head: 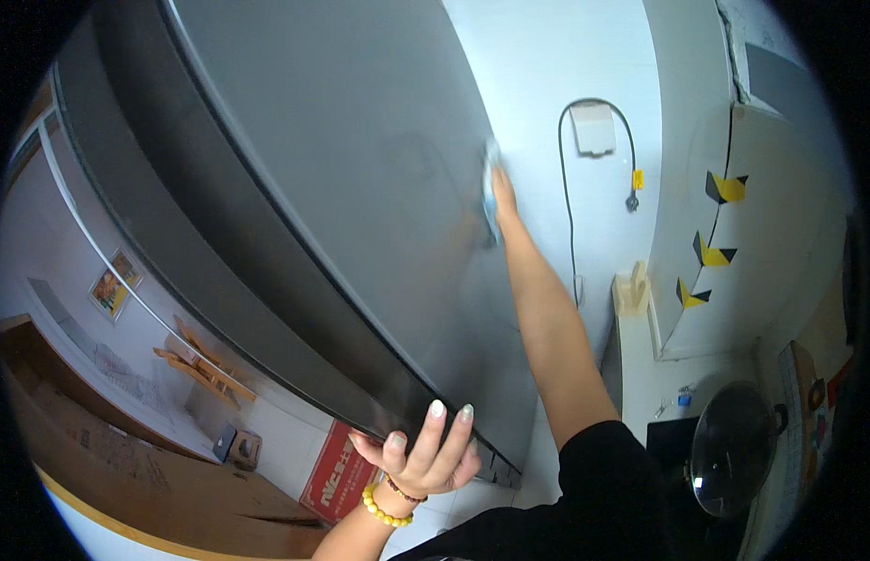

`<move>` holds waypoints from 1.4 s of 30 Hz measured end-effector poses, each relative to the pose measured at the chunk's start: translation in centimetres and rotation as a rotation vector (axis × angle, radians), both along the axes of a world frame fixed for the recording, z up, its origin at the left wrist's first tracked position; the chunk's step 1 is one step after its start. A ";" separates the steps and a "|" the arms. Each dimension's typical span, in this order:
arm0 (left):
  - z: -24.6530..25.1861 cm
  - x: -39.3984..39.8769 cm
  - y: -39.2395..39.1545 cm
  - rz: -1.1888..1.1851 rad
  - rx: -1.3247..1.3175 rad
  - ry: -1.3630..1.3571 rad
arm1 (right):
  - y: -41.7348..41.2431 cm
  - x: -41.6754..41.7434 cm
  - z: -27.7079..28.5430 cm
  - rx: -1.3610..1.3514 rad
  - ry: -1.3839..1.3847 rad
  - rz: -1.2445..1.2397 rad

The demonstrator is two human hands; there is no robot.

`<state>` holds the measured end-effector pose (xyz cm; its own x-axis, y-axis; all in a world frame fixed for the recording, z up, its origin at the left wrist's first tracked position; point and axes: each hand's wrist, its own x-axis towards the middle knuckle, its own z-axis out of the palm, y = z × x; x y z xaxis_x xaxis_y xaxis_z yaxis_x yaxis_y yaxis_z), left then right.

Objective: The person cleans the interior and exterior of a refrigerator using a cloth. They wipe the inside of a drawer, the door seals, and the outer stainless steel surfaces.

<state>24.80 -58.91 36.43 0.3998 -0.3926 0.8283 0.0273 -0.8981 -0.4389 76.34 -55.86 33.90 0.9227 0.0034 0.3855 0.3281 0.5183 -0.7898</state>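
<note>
A tall dark grey refrigerator [350,140] fills the upper middle of the view. My right hand [503,193] presses a light blue and white cloth [490,189] against the far edge of its smooth side panel. The arm is stretched out in a black short sleeve. My left hand [431,456], with bead bracelets at the wrist, rests at the lower edge of the refrigerator's door, fingers spread and no object in it.
A hanging power cord [564,182] loops over a socket cover [593,130] on the white wall. At right, a glass-lidded pan [733,449] sits by the counter. A red box [340,470] lies on the floor, near a brown cardboard surface [126,463].
</note>
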 end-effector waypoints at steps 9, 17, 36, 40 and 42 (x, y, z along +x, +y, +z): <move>0.3 0.5 -0.5 0.029 -0.001 -0.019 | -3.3 -20.3 -25.6 -0.026 0.852 0.135; -0.1 -0.1 0.1 0.014 -0.023 -0.022 | -7.9 -36.4 6.3 -0.290 -0.701 -0.307; 0.7 0.1 0.0 0.096 0.134 0.033 | -6.4 -34.2 -0.7 -0.334 -0.272 -0.342; 1.4 1.1 -0.9 0.154 0.379 0.051 | -6.7 -27.7 6.8 -0.116 -0.763 -0.430; 1.7 -0.3 -1.5 0.315 0.433 0.068 | -4.3 -24.6 5.2 -0.113 -0.623 -0.351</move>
<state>24.50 -60.42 38.12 0.6003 -0.5445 0.5857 0.2252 -0.5877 -0.7771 51.77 -60.16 39.05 0.4855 -0.1819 0.8551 0.8670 0.2261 -0.4441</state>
